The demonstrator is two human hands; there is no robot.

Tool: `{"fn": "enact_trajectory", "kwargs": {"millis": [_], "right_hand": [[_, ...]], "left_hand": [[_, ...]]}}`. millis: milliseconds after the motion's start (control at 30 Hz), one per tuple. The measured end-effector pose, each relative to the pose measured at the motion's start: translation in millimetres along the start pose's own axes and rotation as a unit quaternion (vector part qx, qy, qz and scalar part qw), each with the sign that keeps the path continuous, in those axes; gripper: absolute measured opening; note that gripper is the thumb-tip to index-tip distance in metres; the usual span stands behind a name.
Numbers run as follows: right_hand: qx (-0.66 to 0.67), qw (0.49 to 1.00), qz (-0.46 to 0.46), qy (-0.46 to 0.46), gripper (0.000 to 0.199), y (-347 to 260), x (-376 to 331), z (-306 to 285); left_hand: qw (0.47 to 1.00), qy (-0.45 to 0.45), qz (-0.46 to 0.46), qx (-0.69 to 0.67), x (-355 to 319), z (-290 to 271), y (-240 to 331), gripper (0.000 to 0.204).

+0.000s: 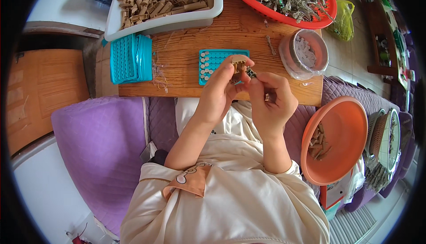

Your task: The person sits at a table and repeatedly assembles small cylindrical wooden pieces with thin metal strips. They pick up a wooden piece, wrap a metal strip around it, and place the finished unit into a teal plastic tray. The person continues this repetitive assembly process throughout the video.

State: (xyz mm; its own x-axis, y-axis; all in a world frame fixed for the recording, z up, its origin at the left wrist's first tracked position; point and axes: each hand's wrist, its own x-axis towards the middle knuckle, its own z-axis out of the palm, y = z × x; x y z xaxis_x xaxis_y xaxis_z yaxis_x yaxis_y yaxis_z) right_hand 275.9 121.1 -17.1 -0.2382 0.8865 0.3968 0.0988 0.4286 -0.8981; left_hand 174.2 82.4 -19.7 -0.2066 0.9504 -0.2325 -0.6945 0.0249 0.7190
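Observation:
My left hand (216, 93) is closed on a tan hollow plastic casing (238, 63), held up above the near edge of the table. Close against it, my right hand (274, 102) pinches a small dark piece that looks like a circuit board (251, 72). The two pieces are at or near contact; my fingers partly hide the spot. Behind my hands lies a turquoise tray (228, 51) with rows of round hollows. Several white round pieces (203, 65) sit in its left part.
On the wooden table (177, 53) stand a white bin (168, 24) of tan casings, a red basket (306, 25) of wired parts, stacked turquoise trays (128, 60) and a lined tub (287, 53) of white pieces. An orange basin (350, 133) with tan pieces is at my right.

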Motion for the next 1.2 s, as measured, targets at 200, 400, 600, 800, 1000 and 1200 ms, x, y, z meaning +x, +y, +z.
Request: {"fn": "enact_trajectory", "kwargs": {"millis": [200, 400, 600, 800, 1000, 1200], "right_hand": [[0.002, 0.998, -0.057, 0.009, 0.010, 0.7, -0.4, 9.5], [-0.032, 0.993, -0.087, -0.070, 0.013, -6.3, 1.4, 0.7], [-0.001, 0.983, -0.125, -0.133, 0.025, 1.5, -0.8, -1.5], [-0.013, 0.990, -0.091, -0.111, 0.025, -4.6, -2.7, 1.1], [-0.018, 0.988, -0.107, -0.111, 0.025, 0.1, -4.1, 1.0], [0.062, 0.996, 0.036, -0.043, 0.018, 4.1, -11.5, 7.1]], "left_hand": [[0.981, -0.003, 0.139, 0.136, -11.1, -1.2, -11.1, 0.031], [0.981, -0.024, 0.144, 0.132, -16.8, -9.6, -4.7, 0.035], [0.984, -0.013, 0.140, 0.108, -20.8, -13.0, 1.2, 0.043], [0.985, -0.004, 0.116, 0.125, -22.7, -8.9, 9.7, 0.040], [0.982, 0.048, 0.123, 0.138, -23.1, -1.8, 7.8, 0.033], [0.965, 0.079, 0.190, 0.163, -21.2, -1.4, 2.9, 0.030]]}}
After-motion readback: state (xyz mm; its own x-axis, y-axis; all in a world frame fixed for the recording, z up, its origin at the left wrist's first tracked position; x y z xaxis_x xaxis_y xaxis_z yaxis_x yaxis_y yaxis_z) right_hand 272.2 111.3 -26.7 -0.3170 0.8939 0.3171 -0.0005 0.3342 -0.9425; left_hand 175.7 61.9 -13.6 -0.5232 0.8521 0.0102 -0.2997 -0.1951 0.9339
